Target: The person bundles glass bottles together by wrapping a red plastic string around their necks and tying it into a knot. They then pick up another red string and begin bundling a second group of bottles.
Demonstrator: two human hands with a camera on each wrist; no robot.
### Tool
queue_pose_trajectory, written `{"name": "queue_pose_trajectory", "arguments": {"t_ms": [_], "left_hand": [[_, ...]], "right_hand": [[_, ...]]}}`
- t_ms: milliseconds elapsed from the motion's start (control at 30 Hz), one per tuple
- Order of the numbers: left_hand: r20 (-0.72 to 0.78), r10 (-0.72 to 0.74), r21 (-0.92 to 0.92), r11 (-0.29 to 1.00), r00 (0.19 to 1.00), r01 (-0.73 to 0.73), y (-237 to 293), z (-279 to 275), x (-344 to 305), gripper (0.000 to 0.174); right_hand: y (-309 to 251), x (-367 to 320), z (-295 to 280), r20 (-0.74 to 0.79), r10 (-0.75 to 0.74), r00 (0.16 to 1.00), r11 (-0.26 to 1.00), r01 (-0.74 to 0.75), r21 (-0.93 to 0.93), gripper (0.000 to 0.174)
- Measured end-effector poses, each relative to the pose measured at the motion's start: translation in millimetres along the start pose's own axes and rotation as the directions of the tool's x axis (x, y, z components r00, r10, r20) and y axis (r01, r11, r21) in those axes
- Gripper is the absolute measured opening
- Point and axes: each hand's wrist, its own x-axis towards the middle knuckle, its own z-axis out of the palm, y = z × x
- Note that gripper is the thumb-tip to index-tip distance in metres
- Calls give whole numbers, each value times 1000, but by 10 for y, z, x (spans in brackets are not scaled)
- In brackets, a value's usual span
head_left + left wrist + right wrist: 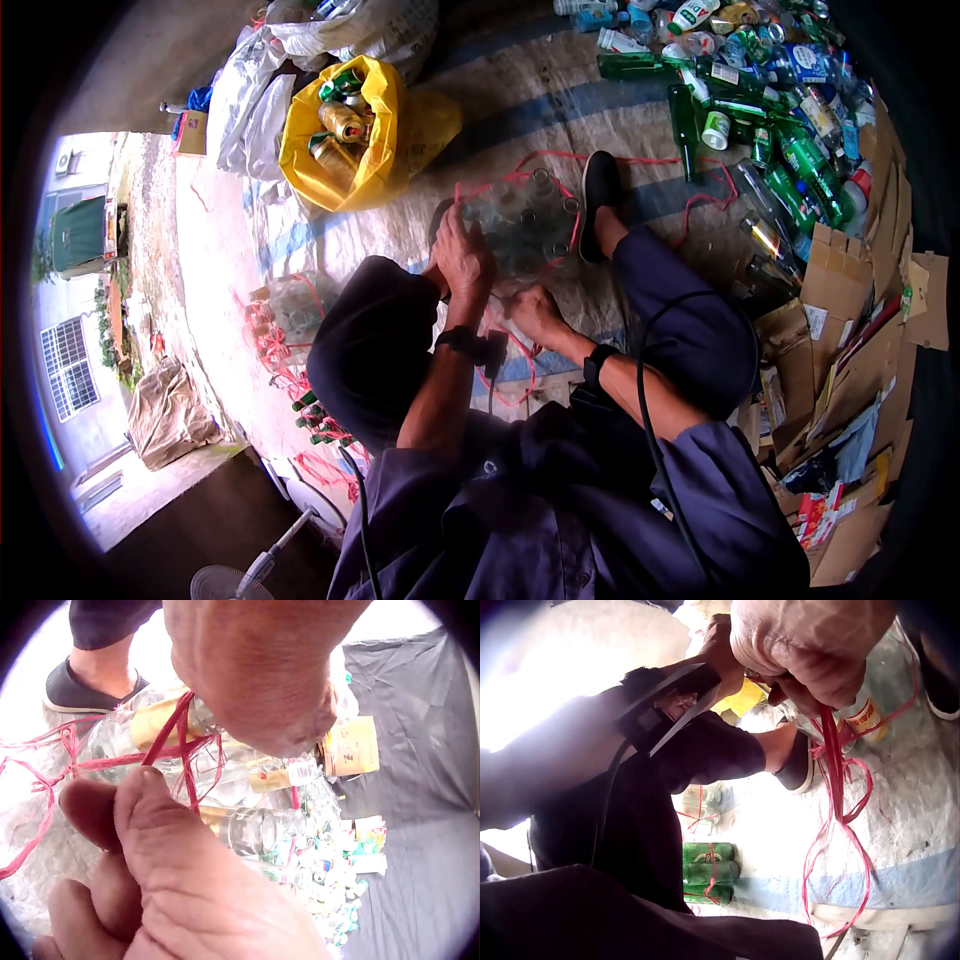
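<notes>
A bundle of clear glass bottles (525, 222) stands between the person's feet, with red plastic string (112, 759) running round it. Gold labels show on several bottles (259, 831) in the left wrist view. At the bundle's near left side, my left hand (465, 262) pinches the string between thumb and forefinger. My right hand (537, 315) is low at the near edge and grips gathered strands of string. From its curled fingers these strands (834, 765) hang down into a loose loop. Part of the left hand is hidden behind the right in the right wrist view.
A yellow bag (400, 130) of cans stands beyond the left knee, near white sacks (250, 110). Loose bottles (740, 110) pile up at the far right, above flattened cardboard (835, 275). Tied green bottles (709, 872) lie by the left leg. A fan (230, 582) is at lower left.
</notes>
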Motion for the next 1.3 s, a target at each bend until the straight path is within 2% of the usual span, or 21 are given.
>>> {"name": "queue_pose_trajectory", "arguments": {"t_ms": [67,133,233,333,433,567,633,667,733,867,933,967,1033,1167,1233,1300], "left_hand": [[-23,9,2,1000,1000,-9,10,-6,-9,44],[-18,-1,-5,1000,1000,1,13,-13,-3,44],[-20,-5,-15,1000,1000,5,15,-18,7,44],[-5,-1,-17,1000,1000,1,-31,-4,15,44],[7,-4,-25,1000,1000,4,-56,-20,8,44],[-16,-26,-9,1000,1000,26,3,-9,15,44],[-22,-21,-8,1000,1000,21,33,-26,16,44],[-25,-19,-2,1000,1000,19,41,-40,11,44],[-48,-14,-19,1000,999,13,46,-41,19,42],[-84,-41,-27,999,996,39,152,-76,22,43],[-77,-38,-38,999,996,35,148,-98,25,44],[-69,-31,-47,999,997,28,148,-102,24,44],[-69,-40,-44,998,997,37,197,-136,27,45],[-54,-41,-61,997,998,38,199,-171,34,46],[-33,-60,-66,996,998,58,171,-160,33,46],[-12,-80,-70,994,997,79,149,-158,32,46]], "right_hand": [[-23,-34,-51,22,-8,1000,999,9,-34,14],[-204,-25,-239,170,194,966,977,-206,55,31],[-266,-15,-295,157,196,968,976,-209,66,36],[-252,-56,-241,125,209,970,974,-217,62,35],[-277,-63,-301,160,222,962,969,-236,75,34],[-394,15,-480,105,172,979,984,-175,20,32],[-398,55,-512,115,288,951,954,-295,51,28],[-406,60,-525,113,288,951,954,-295,49,28],[-402,68,-552,6,232,973,972,-232,28,22],[-318,127,-680,77,291,954,956,-292,7,20],[-474,164,-882,102,142,985,988,-134,-81,25],[-503,186,-935,105,143,984,987,-134,-87,25],[-503,244,-1010,154,46,987,990,-25,-138,15],[-572,375,-1076,117,-30,993,984,50,-169,16],[-683,444,-1153,113,-114,987,970,135,-202,18],[-612,510,-1115,98,-113,989,958,135,-253,18]]}}
